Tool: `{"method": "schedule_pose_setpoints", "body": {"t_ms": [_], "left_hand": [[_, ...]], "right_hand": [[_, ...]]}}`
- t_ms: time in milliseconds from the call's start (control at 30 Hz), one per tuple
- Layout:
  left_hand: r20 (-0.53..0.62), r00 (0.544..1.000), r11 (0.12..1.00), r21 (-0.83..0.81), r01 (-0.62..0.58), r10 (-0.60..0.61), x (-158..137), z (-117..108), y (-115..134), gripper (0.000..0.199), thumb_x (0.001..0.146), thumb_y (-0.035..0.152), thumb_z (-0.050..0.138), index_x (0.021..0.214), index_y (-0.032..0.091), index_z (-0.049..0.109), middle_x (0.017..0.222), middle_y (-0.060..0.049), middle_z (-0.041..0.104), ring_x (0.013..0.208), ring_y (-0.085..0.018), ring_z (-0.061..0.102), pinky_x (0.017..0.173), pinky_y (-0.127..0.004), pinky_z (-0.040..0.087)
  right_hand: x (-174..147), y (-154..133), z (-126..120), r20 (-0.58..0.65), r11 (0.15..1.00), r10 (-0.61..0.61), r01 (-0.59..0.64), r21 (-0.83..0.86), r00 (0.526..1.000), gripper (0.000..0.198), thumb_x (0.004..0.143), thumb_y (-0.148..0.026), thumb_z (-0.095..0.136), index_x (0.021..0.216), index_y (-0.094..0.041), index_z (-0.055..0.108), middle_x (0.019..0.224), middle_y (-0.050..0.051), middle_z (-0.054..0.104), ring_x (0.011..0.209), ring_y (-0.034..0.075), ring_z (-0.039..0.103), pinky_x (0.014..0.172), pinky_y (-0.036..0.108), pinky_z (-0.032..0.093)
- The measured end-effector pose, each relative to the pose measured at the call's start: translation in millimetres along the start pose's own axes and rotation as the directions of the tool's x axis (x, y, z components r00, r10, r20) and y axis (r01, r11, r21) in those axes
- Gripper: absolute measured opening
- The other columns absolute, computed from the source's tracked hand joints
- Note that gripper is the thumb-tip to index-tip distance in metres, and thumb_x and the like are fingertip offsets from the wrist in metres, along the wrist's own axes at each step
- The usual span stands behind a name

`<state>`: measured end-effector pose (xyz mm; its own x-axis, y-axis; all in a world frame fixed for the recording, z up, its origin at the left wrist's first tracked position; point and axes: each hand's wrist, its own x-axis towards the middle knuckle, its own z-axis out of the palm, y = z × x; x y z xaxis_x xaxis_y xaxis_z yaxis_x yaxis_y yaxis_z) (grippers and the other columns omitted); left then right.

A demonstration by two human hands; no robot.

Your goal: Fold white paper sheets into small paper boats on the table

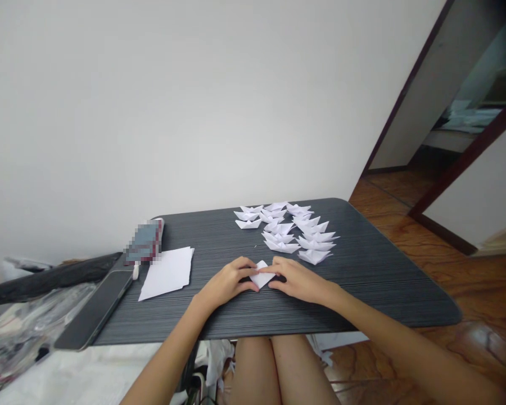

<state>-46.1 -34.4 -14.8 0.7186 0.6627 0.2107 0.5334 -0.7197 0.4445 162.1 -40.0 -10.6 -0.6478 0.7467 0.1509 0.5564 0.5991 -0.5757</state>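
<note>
We pinch with our left hand point(238, 274) at the grip's left, fingers point(245, 262) curled | our right hand point(293, 277) sits opposite, index finger point(270, 269) extended across | our forearms point(172, 349) slant in from its near side

The left hand point(241, 274) and right hand point(290, 278) hold a small folded paper point(263, 279) on the dark table point(217, 236), near white paper boats point(280, 229).

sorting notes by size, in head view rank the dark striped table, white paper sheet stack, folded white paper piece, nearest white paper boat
1. Dark striped table
2. White paper sheet stack
3. Unsure: folded white paper piece and nearest white paper boat look alike, with left hand and right hand partly covering the piece.
</note>
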Motion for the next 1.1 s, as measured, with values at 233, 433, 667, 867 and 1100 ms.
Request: {"method": "schedule_pose_setpoints", "body": {"t_ms": [233, 433, 667, 867, 1100], "left_hand": [[-0.06, 0.996, 0.998, 0.035, -0.058, 0.06, 5, 8, -6, 0.027, 0.083, 0.029, 0.041, 0.095, 0.016, 0.062, 0.091, -0.008, 0.057, 0.087, -0.015, 0.052, 0.078, -0.029, 0.043], [-0.122, 0.991, 0.999, -0.016, -0.05, 0.048, 4, 10, -7, 0.025, 0.083, 0.025, 0.042, 0.091, 0.014, 0.062, 0.09, -0.01, 0.058, 0.086, -0.016, 0.052, 0.077, -0.031, 0.044], [-0.081, 0.995, 0.989, -0.125, -0.074, 0.064, 1, 3, -10, 0.023, 0.078, 0.026, 0.051, 0.097, 0.017, 0.06, 0.102, -0.01, 0.058, 0.096, -0.018, 0.052, 0.084, -0.034, 0.043], [-0.103, 0.992, 0.99, -0.119, -0.079, 0.067, 3, 7, -15, 0.021, 0.081, 0.023, 0.047, 0.092, 0.014, 0.062, 0.097, -0.01, 0.06, 0.092, -0.017, 0.053, 0.082, -0.032, 0.044], [-0.158, 0.986, 0.991, -0.112, -0.078, 0.06, 5, 8, -10, 0.023, 0.083, 0.021, 0.041, 0.093, 0.014, 0.061, 0.092, -0.011, 0.062, 0.088, -0.017, 0.054, 0.078, -0.032, 0.046]], "right_hand": [[3, 10, 1, -0.047, 0.988, -0.144, 0.146, 0.053, 0.988, 0.024, 0.075, -0.027, 0.056, 0.097, -0.02, 0.061, 0.1, 0.007, 0.049, 0.097, 0.017, 0.047, 0.087, 0.03, 0.037], [6, 15, 15, -0.141, 0.983, -0.156, 0.168, 0.074, 0.978, 0.016, 0.077, -0.022, 0.054, 0.09, -0.017, 0.062, 0.091, 0.007, 0.055, 0.089, 0.016, 0.05, 0.081, 0.03, 0.04], [9, 22, 16, -0.219, 0.976, -0.089, 0.129, 0.173, 0.972, 0.012, 0.077, -0.019, 0.052, 0.077, -0.016, 0.064, 0.083, 0.005, 0.058, 0.076, 0.013, 0.055, 0.071, 0.026, 0.043], [10, 24, 17, -0.215, 0.972, -0.07, 0.115, 0.204, 0.974, 0.012, 0.077, -0.02, 0.052, 0.074, -0.016, 0.063, 0.081, 0.005, 0.058, 0.073, 0.012, 0.054, 0.068, 0.025, 0.042], [9, 21, 12, -0.191, 0.963, -0.12, 0.161, 0.217, 0.974, 0.013, 0.074, -0.024, 0.057, 0.083, -0.017, 0.063, 0.085, 0.005, 0.057, 0.08, 0.015, 0.053, 0.074, 0.028, 0.042]]}}
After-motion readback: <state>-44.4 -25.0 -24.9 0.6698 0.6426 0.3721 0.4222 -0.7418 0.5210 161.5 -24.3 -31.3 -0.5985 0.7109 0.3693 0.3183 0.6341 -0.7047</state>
